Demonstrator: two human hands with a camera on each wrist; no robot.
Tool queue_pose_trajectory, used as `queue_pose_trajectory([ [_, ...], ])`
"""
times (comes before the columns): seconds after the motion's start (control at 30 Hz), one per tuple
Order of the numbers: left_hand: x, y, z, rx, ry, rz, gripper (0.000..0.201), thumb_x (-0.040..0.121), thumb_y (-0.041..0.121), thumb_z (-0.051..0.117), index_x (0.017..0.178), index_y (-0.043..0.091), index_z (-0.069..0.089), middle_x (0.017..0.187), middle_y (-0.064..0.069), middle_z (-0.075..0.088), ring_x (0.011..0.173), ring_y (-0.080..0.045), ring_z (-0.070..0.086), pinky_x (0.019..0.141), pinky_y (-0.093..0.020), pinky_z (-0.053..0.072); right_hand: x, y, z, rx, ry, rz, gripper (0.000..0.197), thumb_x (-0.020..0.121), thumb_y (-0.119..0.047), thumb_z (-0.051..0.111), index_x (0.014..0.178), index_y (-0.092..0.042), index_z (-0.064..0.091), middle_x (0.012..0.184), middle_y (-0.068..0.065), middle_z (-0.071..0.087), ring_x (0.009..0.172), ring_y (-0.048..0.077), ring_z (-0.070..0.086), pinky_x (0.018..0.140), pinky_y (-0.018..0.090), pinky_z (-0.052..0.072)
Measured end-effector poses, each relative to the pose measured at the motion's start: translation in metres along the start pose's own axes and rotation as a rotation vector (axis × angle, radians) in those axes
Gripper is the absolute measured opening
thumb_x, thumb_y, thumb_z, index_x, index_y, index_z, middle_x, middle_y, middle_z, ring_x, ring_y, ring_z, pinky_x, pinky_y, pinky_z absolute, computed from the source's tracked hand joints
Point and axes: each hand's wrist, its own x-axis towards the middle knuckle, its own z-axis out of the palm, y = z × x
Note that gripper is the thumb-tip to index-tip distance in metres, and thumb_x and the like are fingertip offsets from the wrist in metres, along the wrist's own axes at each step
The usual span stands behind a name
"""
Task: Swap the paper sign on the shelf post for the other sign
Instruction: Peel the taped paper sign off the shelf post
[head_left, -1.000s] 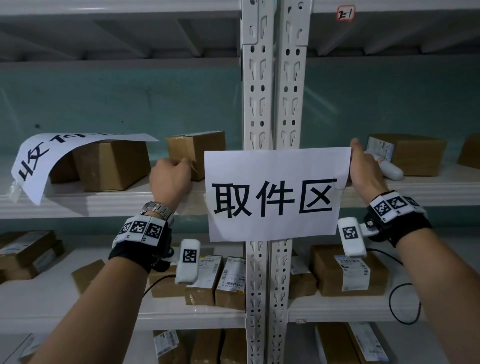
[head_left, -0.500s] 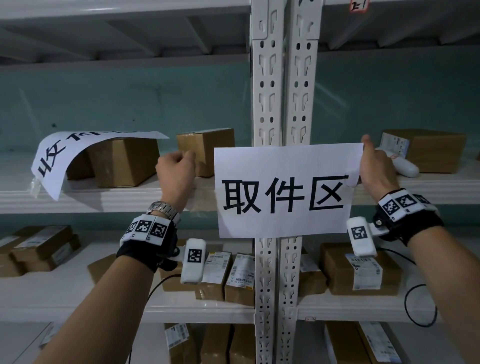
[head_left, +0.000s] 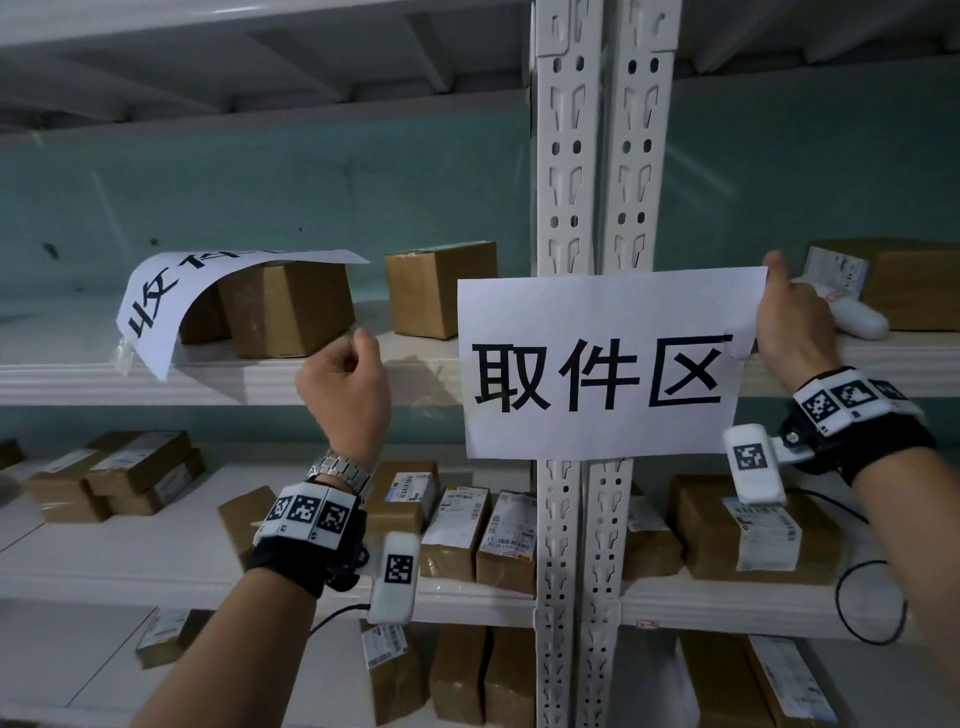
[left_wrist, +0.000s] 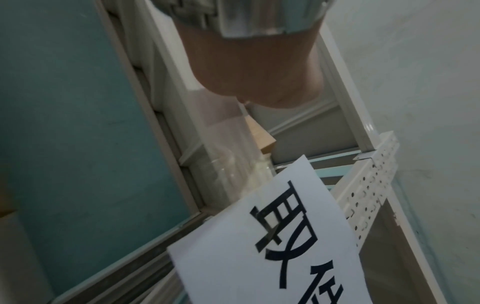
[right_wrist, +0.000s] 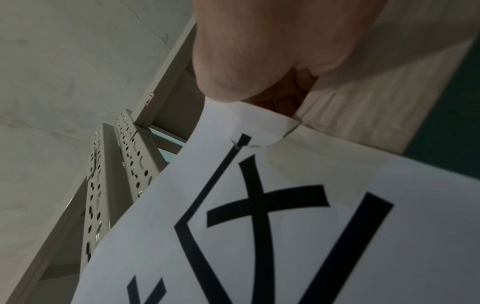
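Note:
A white paper sign (head_left: 608, 306) with three black characters lies flat across the two white slotted shelf posts (head_left: 566, 156). My right hand (head_left: 789, 327) pinches its upper right edge, thumb in front, beside a small tear. My left hand (head_left: 343, 384) is curled a short way left of the sign. In the left wrist view a clear tape strip (left_wrist: 233, 144) runs from that hand (left_wrist: 254, 72) to the sign's (left_wrist: 233, 257) corner. The other sign (head_left: 171, 291) lies draped over a cardboard box (head_left: 291, 312) on the left shelf. The right wrist view shows my thumb (right_wrist: 259, 51) on the sign (right_wrist: 298, 236).
Cardboard boxes (head_left: 441, 286) stand on the middle shelf board (head_left: 208, 384), with one more at the far right (head_left: 909, 280) beside a white handheld device (head_left: 857, 322). Labelled parcels (head_left: 483, 530) crowd the lower shelves. A teal wall sits behind.
My left hand has drawn leftward, away from the sign's left edge. The sign stays in place on the posts in my right hand's pinch. The head view has shifted slightly.

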Motion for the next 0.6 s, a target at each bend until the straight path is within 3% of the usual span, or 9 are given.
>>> queue_pose_trajectory([
  [0.1, -0.008, -0.011, -0.007, 0.038, 0.171, -0.168, 0.044, 0.087, 0.012, 0.053, 0.044, 0.009, 0.042, 0.042, 0.003, 0.026, 0.043, -0.014, 0.022, 0.049, -0.026, 0.021, -0.003, -0.001, 0.0, 0.003, -0.003, -0.004, 0.075, 0.106, -0.055, 0.016, 0.123, 0.003, 0.061, 0.134, 0.028, 0.058, 0.12, 0.036, 0.054, 0.086, 0.035, 0.031],
  [0.2, -0.014, -0.016, -0.009, -0.053, 0.323, -0.539, 0.037, 0.081, 0.016, 0.05, 0.045, 0.011, 0.046, 0.047, -0.002, 0.036, 0.05, -0.02, 0.03, 0.052, -0.03, 0.026, -0.006, -0.002, 0.0, -0.005, -0.002, -0.006, 0.076, 0.107, -0.054, 0.016, 0.122, 0.005, 0.062, 0.134, 0.03, 0.057, 0.12, 0.038, 0.054, 0.086, 0.035, 0.031],
  [0.27, -0.02, -0.016, -0.007, -0.121, 0.346, -0.763, 0.033, 0.081, 0.021, 0.048, 0.05, 0.009, 0.053, 0.054, -0.004, 0.049, 0.051, -0.023, 0.038, 0.05, -0.032, 0.032, -0.008, -0.003, 0.0, -0.014, 0.001, -0.011, 0.076, 0.107, -0.054, 0.016, 0.121, 0.006, 0.062, 0.134, 0.031, 0.057, 0.121, 0.038, 0.054, 0.088, 0.036, 0.033],
  [0.33, -0.025, -0.019, -0.005, -0.207, 0.303, -0.906, 0.036, 0.087, 0.025, 0.045, 0.057, 0.01, 0.058, 0.059, -0.004, 0.058, 0.052, -0.023, 0.048, 0.052, -0.031, 0.039, -0.008, -0.003, 0.0, -0.013, 0.005, -0.017, 0.076, 0.107, -0.054, 0.017, 0.12, 0.005, 0.062, 0.134, 0.03, 0.057, 0.12, 0.039, 0.054, 0.09, 0.038, 0.034],
  [0.47, -0.039, -0.021, -0.002, -0.366, 0.107, -0.997, 0.032, 0.096, 0.021, 0.043, 0.077, 0.006, 0.063, 0.068, -0.009, 0.064, 0.051, -0.018, 0.057, 0.039, -0.02, 0.043, -0.009, -0.004, 0.0, -0.01, 0.019, -0.017, 0.077, 0.106, -0.055, 0.016, 0.122, 0.006, 0.061, 0.136, 0.032, 0.056, 0.122, 0.04, 0.053, 0.097, 0.041, 0.037],
  [0.6, -0.056, -0.014, 0.0, -0.426, -0.112, -0.967, 0.033, 0.1, 0.021, 0.045, 0.098, -0.003, 0.068, 0.077, -0.018, 0.07, 0.06, -0.02, 0.07, 0.054, -0.025, 0.058, -0.011, -0.006, 0.0, -0.027, 0.02, -0.009, 0.077, 0.107, -0.053, 0.016, 0.129, 0.009, 0.057, 0.142, 0.033, 0.05, 0.129, 0.041, 0.049, 0.103, 0.042, 0.035],
])
